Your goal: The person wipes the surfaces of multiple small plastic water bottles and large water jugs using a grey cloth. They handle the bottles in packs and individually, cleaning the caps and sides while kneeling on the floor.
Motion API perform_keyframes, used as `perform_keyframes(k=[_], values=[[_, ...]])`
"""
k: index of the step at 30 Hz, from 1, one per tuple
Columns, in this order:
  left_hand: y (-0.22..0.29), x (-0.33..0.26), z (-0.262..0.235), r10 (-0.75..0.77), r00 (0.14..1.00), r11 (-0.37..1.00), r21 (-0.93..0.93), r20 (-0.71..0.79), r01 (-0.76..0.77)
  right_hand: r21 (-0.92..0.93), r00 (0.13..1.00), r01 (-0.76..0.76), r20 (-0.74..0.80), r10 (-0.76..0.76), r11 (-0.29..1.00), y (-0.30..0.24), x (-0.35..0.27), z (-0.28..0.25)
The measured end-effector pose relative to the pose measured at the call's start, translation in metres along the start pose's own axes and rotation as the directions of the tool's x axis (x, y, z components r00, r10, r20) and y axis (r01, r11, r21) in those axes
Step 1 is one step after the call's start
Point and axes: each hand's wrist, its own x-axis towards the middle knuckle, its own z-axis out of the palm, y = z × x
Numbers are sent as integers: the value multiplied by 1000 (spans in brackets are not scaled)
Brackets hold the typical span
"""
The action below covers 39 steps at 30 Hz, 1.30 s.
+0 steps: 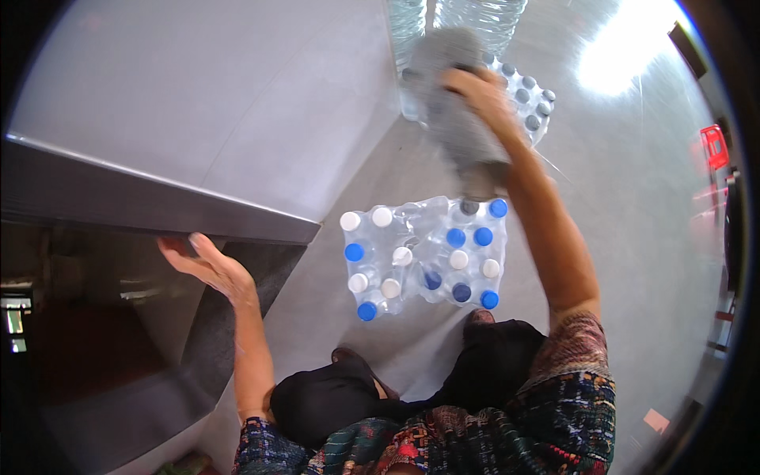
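My right hand [475,91] is raised and grips a clear plastic water bottle [451,103], blurred by motion, with its cap end pointing down toward the floor. Below it lies a shrink-wrapped pack of water bottles [419,257] with blue and white caps, its wrap torn open. My left hand [210,265] is open, fingers spread, palm against the lower edge of a grey metal door or panel [158,202] at the left. My feet in dark shoes stand just behind the pack.
A second wrapped pack of bottles with grey caps [526,99] sits farther away, with large clear water jugs [475,20] behind it. A dark open compartment [87,332] lies under the metal panel at left. Red objects [715,146] stand at the right edge.
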Motion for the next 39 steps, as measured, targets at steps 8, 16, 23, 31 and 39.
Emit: perform_keyframes(k=[8,16,23,31,39], values=[[-39,-96,15,-845,478,507,72,240,859,292,858,-420,-181,481,859,271,-122,-147],[-65,-164,15,-795,-241,82,492,557,867,180,783,-622,125,609,762,352,-142,-83],[-46,-176,36,-320,-457,-235,398,830,887,519,795,-578,183,579,630,321,-165,-61],[-47,-197,34,-279,-409,-391,286,869,875,690,791,-537,213,574,485,364,-143,-52],[-30,-200,41,-375,-293,-519,63,879,852,408,800,-578,110,590,707,355,-87,-73]])
